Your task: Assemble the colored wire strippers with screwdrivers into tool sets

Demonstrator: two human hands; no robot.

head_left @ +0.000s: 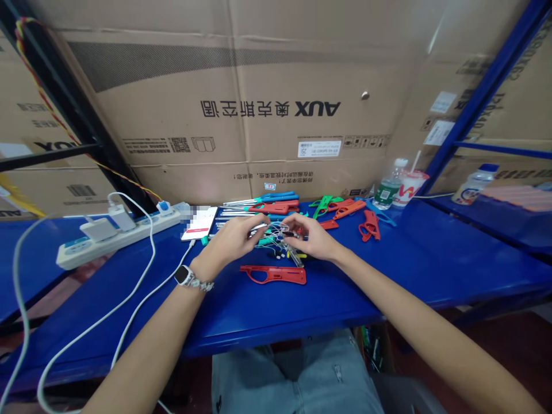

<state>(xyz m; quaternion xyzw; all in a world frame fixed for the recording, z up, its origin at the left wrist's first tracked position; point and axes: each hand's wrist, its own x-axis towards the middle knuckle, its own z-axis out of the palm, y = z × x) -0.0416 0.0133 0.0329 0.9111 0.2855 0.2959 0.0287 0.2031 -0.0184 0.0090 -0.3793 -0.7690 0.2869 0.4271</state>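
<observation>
My left hand is closed in a pinch at the ends of some thin pale wires. Facing it, my right hand pinches a small dark part where those wires gather. Below the fingers lie a clear lighter tank and small black, white and yellow pieces. Closer to me rests a red lighter casing half, its trigger loop toward the left. Behind my hands, long-necked lighters with metal tubes lie in a row, partly hidden by my fingers.
Red, orange and green casings lie at the back right, near a water bottle and a lidded cup. To the left are a phone, a white power strip and loose cables. Cardboard stands behind the blue table.
</observation>
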